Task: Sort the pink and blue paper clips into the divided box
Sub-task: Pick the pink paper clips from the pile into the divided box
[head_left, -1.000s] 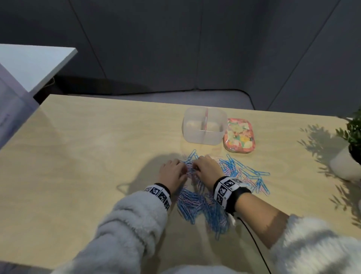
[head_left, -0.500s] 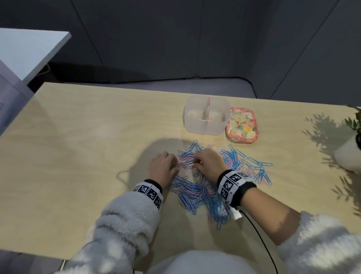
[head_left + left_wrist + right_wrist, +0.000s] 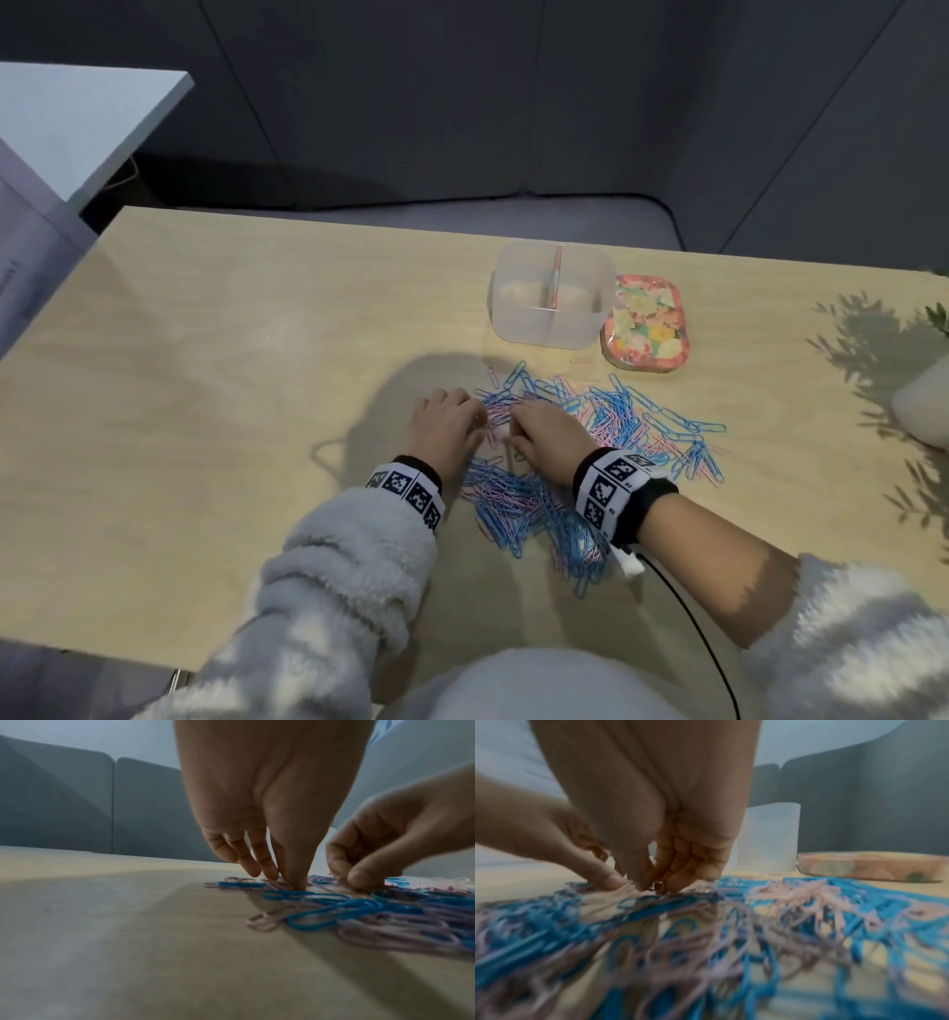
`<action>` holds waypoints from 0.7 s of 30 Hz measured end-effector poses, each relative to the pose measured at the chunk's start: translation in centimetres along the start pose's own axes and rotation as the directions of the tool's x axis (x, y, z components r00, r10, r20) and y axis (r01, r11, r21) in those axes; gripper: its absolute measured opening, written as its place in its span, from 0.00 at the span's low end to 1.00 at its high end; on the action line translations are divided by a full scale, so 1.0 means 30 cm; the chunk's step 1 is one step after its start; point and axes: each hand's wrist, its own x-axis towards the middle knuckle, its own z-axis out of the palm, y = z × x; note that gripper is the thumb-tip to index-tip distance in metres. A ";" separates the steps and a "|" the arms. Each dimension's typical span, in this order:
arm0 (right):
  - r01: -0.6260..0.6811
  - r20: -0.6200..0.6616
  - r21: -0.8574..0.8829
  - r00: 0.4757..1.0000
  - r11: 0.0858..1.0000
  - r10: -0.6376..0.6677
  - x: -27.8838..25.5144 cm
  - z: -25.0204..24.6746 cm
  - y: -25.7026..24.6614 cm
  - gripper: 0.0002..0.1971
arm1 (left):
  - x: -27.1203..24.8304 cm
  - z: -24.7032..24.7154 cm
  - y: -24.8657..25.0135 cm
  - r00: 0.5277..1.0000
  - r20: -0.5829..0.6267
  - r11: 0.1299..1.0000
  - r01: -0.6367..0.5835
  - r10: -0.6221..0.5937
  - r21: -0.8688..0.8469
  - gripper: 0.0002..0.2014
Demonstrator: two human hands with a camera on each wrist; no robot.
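A loose pile of pink and blue paper clips [image 3: 611, 437] is spread over the wooden table [image 3: 231, 411]. The clear divided box [image 3: 552, 329] stands just beyond it; both compartments look empty. My left hand [image 3: 480, 419] and right hand [image 3: 516, 426] meet at the pile's far left part. In the left wrist view the left hand [image 3: 285, 881] has thumb and fingertips down on pink clips [image 3: 277, 886], pinching them against the table. In the right wrist view the right hand [image 3: 654, 885] has its fingers curled and pinches a paper clip [image 3: 657, 886] just above the pile.
A floral lid [image 3: 646, 329] lies right of the box, touching it. A white plant pot [image 3: 924, 411] stands at the table's right edge. A cable [image 3: 688, 616] runs from my right wrist band toward me. A grey desk corner [image 3: 77, 128] is at the far left.
Both hands stay at the same part of the pile, fingertips close together and working at the pink clips. My left hand has shifted slightly left. The head view has tipped a little.
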 end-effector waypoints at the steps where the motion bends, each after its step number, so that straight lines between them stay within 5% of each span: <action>1: -0.015 -0.013 0.056 1.000 0.998 0.016 -0.002 -0.016 0.000 0.04 | 0.004 -0.001 0.002 1.000 0.010 1.000 -0.008 0.007 0.021 0.10; 5: -0.039 -0.192 0.277 0.977 0.960 0.096 0.049 -0.146 -0.002 0.06 | 0.005 0.003 0.011 1.000 0.026 0.999 0.007 -0.008 0.036 0.09; 9: -0.052 -0.399 0.315 0.899 0.948 0.182 0.164 -0.297 -0.003 0.07 | 0.020 0.006 0.023 0.997 0.074 0.991 -0.043 0.035 0.123 0.10; 15: -0.043 -0.448 0.292 0.876 0.956 0.176 0.200 -0.305 -0.004 0.10 | 0.018 0.005 0.022 0.987 0.115 0.954 -0.141 0.114 0.264 0.13; 21: -0.022 -0.125 0.106 0.991 0.994 0.035 0.107 -0.086 0.007 0.14 | 0.014 -0.021 0.003 0.992 0.019 0.977 -0.126 0.125 0.170 0.07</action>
